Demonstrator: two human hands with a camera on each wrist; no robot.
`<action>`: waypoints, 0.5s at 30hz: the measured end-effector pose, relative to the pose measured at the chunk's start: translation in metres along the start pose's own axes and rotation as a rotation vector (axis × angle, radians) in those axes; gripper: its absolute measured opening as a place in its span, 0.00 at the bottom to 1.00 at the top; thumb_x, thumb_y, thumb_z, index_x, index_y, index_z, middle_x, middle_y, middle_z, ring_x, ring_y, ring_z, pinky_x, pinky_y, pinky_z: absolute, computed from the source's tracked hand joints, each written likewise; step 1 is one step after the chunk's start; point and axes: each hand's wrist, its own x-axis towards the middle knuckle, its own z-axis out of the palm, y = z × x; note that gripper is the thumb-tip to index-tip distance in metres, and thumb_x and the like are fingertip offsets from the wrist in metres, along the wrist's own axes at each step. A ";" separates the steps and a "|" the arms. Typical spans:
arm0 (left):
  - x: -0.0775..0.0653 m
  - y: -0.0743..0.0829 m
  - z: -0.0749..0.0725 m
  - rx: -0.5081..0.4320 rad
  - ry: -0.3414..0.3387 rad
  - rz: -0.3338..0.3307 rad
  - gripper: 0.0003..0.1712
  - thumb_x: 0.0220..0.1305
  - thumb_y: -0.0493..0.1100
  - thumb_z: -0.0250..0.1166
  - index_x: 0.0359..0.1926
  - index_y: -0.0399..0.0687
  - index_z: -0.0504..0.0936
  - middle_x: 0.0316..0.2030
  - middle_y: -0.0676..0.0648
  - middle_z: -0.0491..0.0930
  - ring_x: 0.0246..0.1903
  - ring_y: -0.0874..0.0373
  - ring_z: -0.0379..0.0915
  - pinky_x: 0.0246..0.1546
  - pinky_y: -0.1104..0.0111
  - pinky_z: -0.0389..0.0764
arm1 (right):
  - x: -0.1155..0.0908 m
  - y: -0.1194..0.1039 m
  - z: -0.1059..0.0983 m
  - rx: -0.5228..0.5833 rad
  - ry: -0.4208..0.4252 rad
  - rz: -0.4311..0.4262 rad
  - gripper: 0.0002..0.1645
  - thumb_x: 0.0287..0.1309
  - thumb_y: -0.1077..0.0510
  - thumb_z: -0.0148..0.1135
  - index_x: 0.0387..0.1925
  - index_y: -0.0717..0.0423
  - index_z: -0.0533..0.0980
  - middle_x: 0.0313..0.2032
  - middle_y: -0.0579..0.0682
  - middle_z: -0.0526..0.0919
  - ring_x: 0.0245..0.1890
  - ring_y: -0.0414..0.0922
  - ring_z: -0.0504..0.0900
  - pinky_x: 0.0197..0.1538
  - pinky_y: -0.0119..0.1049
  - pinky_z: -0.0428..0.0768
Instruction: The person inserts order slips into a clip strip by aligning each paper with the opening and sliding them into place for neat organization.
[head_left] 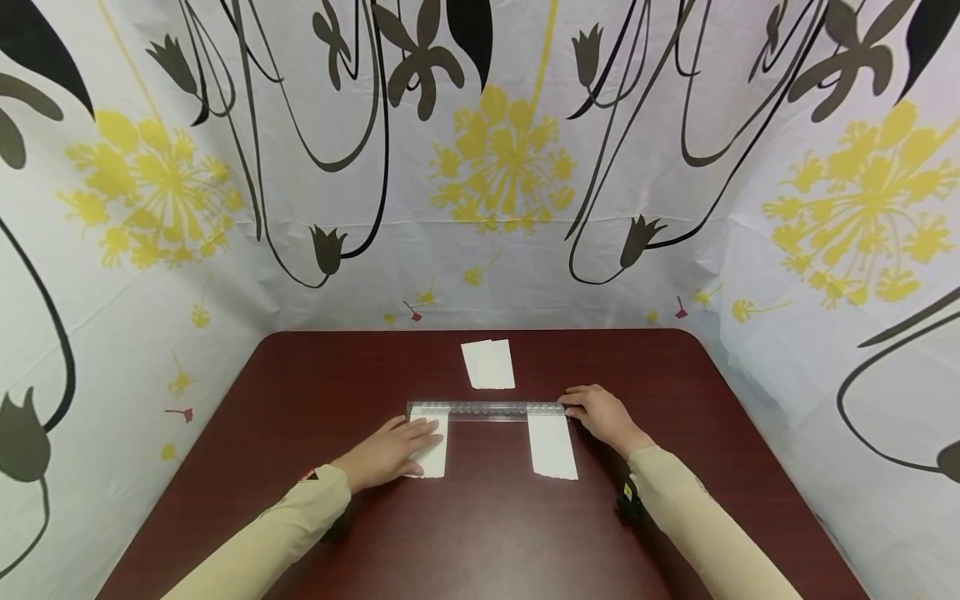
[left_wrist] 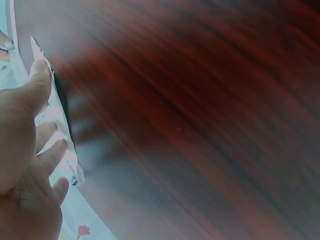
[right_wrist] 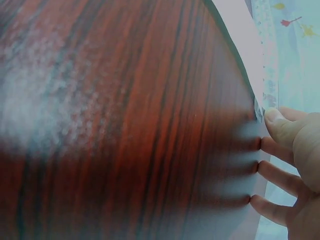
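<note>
Left hand lay with fingers extended on left paper strip, right hand pinched right end of clear ruler, far paper lay between ruler and far edge of table

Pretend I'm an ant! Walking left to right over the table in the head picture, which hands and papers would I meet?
Left hand → left white paper → back white paper → right white paper → right hand.

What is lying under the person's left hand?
Under the left hand lies part of a white paper strip, on the dark red table. The portion directly beneath the fingers is covered and cannot be seen.
</note>
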 end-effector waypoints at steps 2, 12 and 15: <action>0.001 0.001 -0.001 0.002 -0.004 -0.005 0.38 0.62 0.57 0.65 0.71 0.52 0.69 0.72 0.46 0.67 0.71 0.49 0.64 0.71 0.46 0.63 | 0.000 0.000 0.000 -0.001 -0.001 -0.002 0.19 0.63 0.57 0.64 0.56 0.53 0.81 0.59 0.58 0.82 0.61 0.59 0.77 0.57 0.54 0.80; 0.001 0.004 -0.003 0.000 -0.006 -0.024 0.38 0.62 0.57 0.65 0.70 0.51 0.70 0.72 0.44 0.67 0.72 0.49 0.63 0.71 0.46 0.64 | -0.001 0.002 -0.001 0.019 -0.001 0.007 0.19 0.63 0.56 0.64 0.56 0.52 0.81 0.60 0.58 0.81 0.60 0.59 0.77 0.56 0.55 0.80; 0.001 0.003 -0.004 -0.009 -0.005 -0.022 0.38 0.62 0.57 0.66 0.70 0.50 0.70 0.72 0.44 0.67 0.71 0.48 0.64 0.71 0.45 0.64 | -0.001 0.003 -0.001 0.028 -0.008 0.015 0.19 0.64 0.56 0.64 0.56 0.52 0.81 0.61 0.58 0.80 0.61 0.59 0.77 0.56 0.56 0.80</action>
